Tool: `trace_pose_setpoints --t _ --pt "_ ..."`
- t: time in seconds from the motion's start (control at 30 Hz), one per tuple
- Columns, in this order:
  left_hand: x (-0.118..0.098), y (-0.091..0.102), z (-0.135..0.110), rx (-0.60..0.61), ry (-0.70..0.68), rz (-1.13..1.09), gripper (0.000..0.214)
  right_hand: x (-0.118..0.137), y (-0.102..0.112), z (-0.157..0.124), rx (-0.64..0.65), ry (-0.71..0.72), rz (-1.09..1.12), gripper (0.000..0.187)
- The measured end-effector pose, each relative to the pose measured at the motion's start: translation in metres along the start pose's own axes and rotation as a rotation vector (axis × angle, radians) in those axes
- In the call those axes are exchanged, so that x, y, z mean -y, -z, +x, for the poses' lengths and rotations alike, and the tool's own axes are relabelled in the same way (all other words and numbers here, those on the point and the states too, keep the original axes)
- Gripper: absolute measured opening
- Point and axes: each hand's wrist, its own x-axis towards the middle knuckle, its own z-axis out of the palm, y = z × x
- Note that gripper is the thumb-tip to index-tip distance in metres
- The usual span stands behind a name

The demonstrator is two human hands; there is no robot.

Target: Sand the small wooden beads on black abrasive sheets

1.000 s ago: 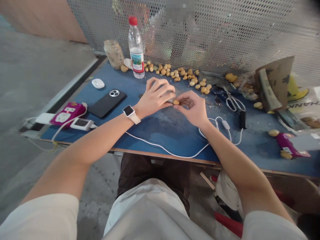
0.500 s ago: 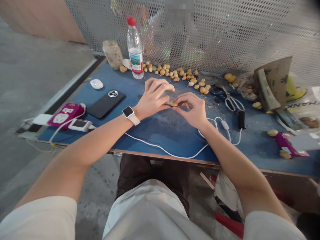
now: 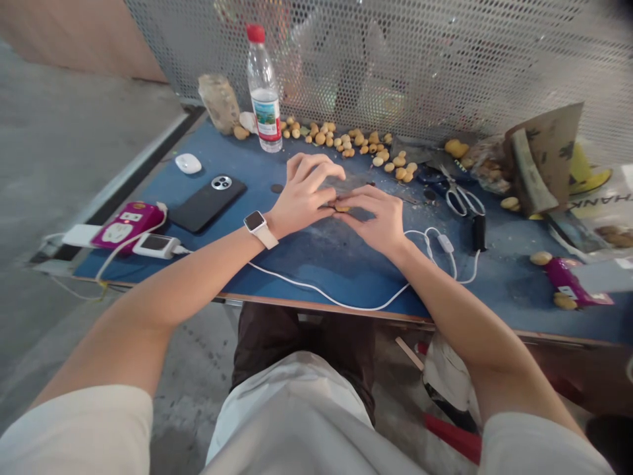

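A small yellow-tan gourd [image 3: 341,209] shows between my fingertips, mostly covered by them. My left hand [image 3: 307,190], with a watch on its wrist, pinches at its left side; thumb and index finger are together and the other fingers curl loosely above. From the right, the thumb and fingers of my right hand [image 3: 376,214] close around the same gourd. Both hands are over the middle of the blue table [image 3: 316,257]. Behind them lies a row of similar small gourds [image 3: 349,141], several with a two-bulb shape.
A water bottle [image 3: 266,109] stands at the back left. Left lie a phone [image 3: 205,208], a white earphone case [image 3: 188,163] and a purple power strip [image 3: 129,225]. Scissors [image 3: 459,194] and a white cable [image 3: 316,288] lie on the table. A perforated metal screen [image 3: 420,72] rises behind.
My right hand has shifted slightly left and its fingers have closed further over the gourd, hiding more of it. My left hand keeps nearly the same pose.
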Motion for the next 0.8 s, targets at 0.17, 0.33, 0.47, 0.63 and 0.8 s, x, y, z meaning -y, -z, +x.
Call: trace_pose_setpoints --t 0.17,0.33,0.47,0.63,0.8 --pt "0.002 0.001 0.000 -0.015 -0.007 -0.004 0.023 0.001 0.002 0.001 -0.066 -0.026 -0.024 0.006" --pt "0.002 0.000 0.000 -0.014 -0.001 -0.025 0.020 -0.007 0.005 0.003 -0.136 -0.037 -0.029 0.010" --pt "-0.001 -0.001 0.000 -0.038 0.017 -0.025 0.018 -0.014 0.006 0.003 -0.140 -0.078 -0.008 0.013" --pt "-0.004 -0.003 0.000 -0.056 0.012 0.002 0.023 -0.017 0.003 0.003 -0.131 -0.072 0.001 0.015" --pt "-0.006 -0.007 -0.001 -0.049 0.021 -0.025 0.024 -0.026 0.002 0.003 -0.130 -0.059 -0.004 0.014"
